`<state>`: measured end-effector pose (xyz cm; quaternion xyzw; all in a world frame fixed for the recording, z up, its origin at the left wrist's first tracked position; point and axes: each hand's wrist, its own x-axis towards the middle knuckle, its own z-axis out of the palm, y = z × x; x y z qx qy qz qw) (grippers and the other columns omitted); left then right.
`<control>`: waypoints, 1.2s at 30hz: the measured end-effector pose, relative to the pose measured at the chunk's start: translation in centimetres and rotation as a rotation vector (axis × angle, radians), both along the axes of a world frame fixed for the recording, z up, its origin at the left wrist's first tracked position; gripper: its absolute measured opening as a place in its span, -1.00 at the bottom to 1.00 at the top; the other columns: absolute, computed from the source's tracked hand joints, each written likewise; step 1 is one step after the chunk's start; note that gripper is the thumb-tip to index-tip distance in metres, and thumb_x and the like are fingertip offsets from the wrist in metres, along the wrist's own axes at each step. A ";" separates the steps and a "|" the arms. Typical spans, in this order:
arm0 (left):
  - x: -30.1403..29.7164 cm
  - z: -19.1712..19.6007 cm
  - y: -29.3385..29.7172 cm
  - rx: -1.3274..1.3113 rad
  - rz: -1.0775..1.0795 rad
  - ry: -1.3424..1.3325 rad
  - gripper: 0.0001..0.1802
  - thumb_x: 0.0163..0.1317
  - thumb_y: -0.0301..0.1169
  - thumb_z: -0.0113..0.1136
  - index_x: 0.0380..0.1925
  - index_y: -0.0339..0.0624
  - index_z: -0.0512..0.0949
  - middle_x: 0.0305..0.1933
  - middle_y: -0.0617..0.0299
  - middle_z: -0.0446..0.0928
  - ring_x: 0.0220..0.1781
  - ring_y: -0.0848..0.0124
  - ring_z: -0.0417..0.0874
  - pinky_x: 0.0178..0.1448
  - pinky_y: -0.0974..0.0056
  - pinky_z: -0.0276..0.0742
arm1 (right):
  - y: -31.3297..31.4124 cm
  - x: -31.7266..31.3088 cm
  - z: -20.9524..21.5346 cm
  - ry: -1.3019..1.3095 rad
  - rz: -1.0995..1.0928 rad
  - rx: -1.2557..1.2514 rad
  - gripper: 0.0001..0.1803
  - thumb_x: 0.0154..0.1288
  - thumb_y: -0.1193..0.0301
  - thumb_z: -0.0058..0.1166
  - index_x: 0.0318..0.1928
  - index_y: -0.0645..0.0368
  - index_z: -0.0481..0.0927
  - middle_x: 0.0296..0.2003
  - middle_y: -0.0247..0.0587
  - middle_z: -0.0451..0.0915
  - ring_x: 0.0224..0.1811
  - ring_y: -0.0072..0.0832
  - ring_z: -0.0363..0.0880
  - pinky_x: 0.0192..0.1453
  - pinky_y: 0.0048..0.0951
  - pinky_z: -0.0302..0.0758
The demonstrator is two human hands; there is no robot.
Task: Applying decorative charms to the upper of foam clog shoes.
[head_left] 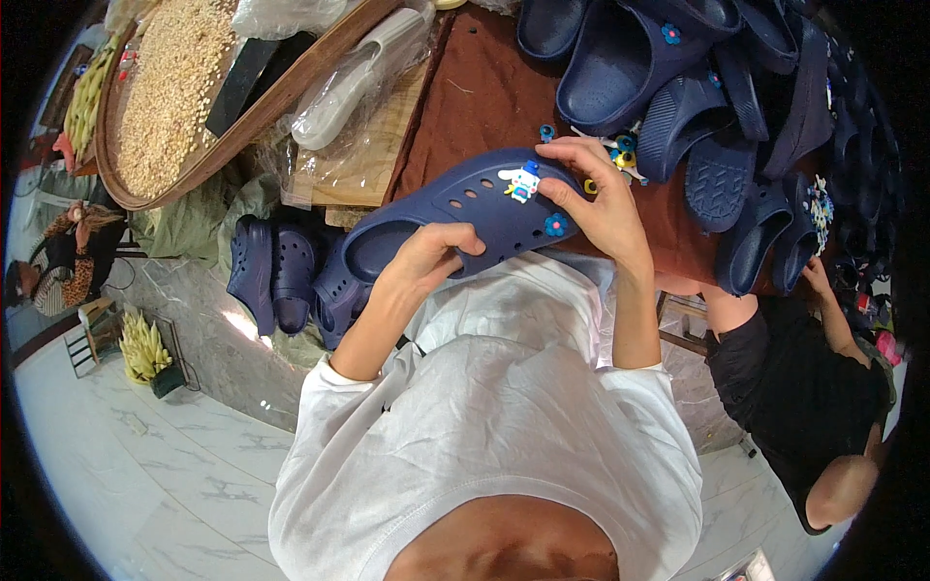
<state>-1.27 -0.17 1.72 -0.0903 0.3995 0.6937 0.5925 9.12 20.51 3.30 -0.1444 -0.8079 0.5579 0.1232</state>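
A small footwear workshop run out of a home-like room — navy foam clogs lie heaped across a brown worktop, with more pairs stacked below on the pale marble-patterned floor. Loose decorative charms sit among the shoes, while a wide woven tray of grain rests alongside — signs of piecework done by hand.

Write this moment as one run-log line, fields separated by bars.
left hand: grips heel of navy perforated foam clog | right hand: fingertips at toe, by white figure charm | pile of navy clogs: behind
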 end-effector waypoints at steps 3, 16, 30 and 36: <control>-0.2 0.0 0.3 0.027 0.005 -0.033 -0.49 -0.19 -0.71 0.10 -0.09 -0.35 0.50 -0.11 0.12 0.57 -0.09 0.32 0.59 0.06 0.28 0.51 | -0.5 0.0 0.6 -0.021 0.008 0.121 -0.53 0.05 0.31 0.31 -0.01 0.20 0.58 -0.05 -0.14 0.48 0.08 -0.26 0.46 0.17 -0.34 0.37; -0.9 0.0 0.1 -0.014 0.009 0.040 -0.48 0.07 -0.52 0.31 0.05 -0.46 0.41 0.02 0.04 0.53 0.05 0.28 0.57 0.20 0.21 0.47 | -0.8 -0.4 -2.2 -0.027 -0.017 0.154 -0.54 0.10 0.30 0.26 0.01 0.22 0.56 0.01 -0.11 0.47 0.13 -0.19 0.42 0.21 -0.28 0.33; 0.5 -0.7 -1.3 -0.066 0.316 -0.049 -0.62 0.01 -0.63 0.21 -0.09 -0.28 0.50 -0.10 0.14 0.56 -0.03 0.30 0.58 0.13 0.22 0.48 | -0.7 5.5 -5.1 -0.129 -0.488 0.493 -0.75 0.21 0.50 0.11 -0.07 0.20 0.55 -0.18 -0.06 0.50 -0.09 -0.11 0.50 -0.04 -0.19 0.42; 1.7 0.4 -0.4 -0.015 0.314 -0.082 -0.61 0.01 -0.62 0.21 -0.08 -0.29 0.48 -0.09 0.13 0.56 -0.02 0.30 0.58 0.13 0.21 0.47 | -1.1 4.5 -5.2 -0.190 -0.453 0.601 -0.75 0.13 0.44 0.22 -0.17 0.21 0.53 -0.24 -0.09 0.52 -0.18 -0.15 0.52 -0.14 -0.20 0.42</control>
